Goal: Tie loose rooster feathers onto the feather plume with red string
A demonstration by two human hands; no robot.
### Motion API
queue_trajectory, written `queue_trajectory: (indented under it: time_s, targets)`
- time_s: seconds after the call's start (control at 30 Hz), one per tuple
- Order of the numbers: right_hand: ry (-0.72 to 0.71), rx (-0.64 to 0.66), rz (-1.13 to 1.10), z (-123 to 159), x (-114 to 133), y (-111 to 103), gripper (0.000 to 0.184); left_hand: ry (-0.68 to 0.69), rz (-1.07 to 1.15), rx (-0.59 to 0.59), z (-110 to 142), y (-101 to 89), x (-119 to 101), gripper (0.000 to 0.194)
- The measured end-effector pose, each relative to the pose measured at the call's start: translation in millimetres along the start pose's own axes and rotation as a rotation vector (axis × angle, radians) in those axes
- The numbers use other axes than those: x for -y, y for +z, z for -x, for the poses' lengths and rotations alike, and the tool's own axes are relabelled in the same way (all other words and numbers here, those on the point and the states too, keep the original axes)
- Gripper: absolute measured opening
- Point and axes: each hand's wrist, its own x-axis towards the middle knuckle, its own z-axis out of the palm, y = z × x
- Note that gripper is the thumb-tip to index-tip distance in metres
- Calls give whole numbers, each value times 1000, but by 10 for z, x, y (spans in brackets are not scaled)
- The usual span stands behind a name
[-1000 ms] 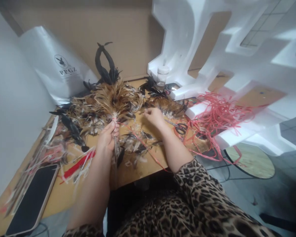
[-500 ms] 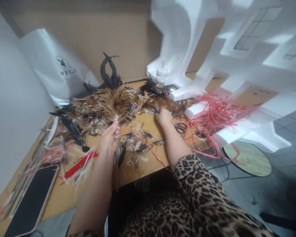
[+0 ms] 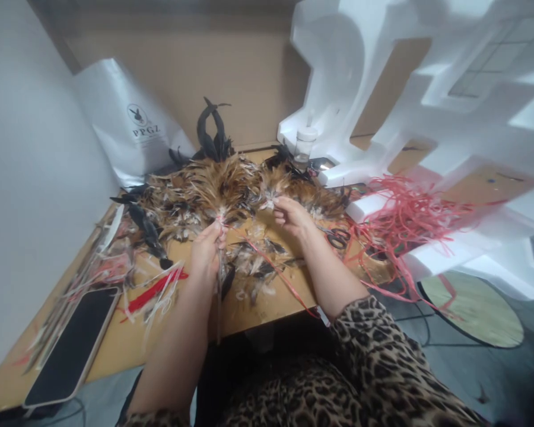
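Observation:
My left hand is closed around a thin stick, just below a fan of brown feathers bound at its top. A pink ribbon trails from that binding toward the table's front edge. Fingers pinched, my right hand holds a small feather tuft by its pale base, a little right of the bound fan. Loose dark and whitish feathers lie on the table between my two hands.
Behind lies a heap of feathers. Scissors and tangled pink ribbon are on the right, beside white foam packing. A phone, red strands and a white bag occupy the left. A lidded cup stands behind.
My right hand has come back from the feather pile with a small tuft, moving left toward the bound fan. My left hand keeps its grip on the stick. The view has shifted slightly.

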Motion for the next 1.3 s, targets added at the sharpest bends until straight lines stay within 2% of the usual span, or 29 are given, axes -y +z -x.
queue_trajectory:
  time_s: [0.17, 0.27, 0.37, 0.63, 0.8, 0.97, 1.13, 1.3]
  targets:
    - [126, 165, -120, 180, -236, 430, 38, 37, -34, 5, 43, 49, 16, 21]
    - [153, 185, -111, 230, -406, 614, 38, 41, -59, 2, 78, 82, 33, 22]
    - [138, 151, -77, 234, -542, 711, 39, 50, -96, 3, 106, 107, 60, 19]
    - [71, 45, -36, 177, -739, 726, 39, 87, -139, 12, 130, 142, 131, 13]
    - [59, 32, -51, 190, -811, 738, 39, 132, -172, 19, 147, 141, 142, 25]
    - [55, 7, -77, 190, -840, 736, 39, 181, -238, 91, 145, 113, 173, 24]
    - [87, -18, 19, 171, -789, 715, 39, 169, -237, 68, 139, 114, 182, 22]
    - [-91, -116, 157, 136, -725, 668, 31, 144, -219, 39, 153, 126, 152, 23]
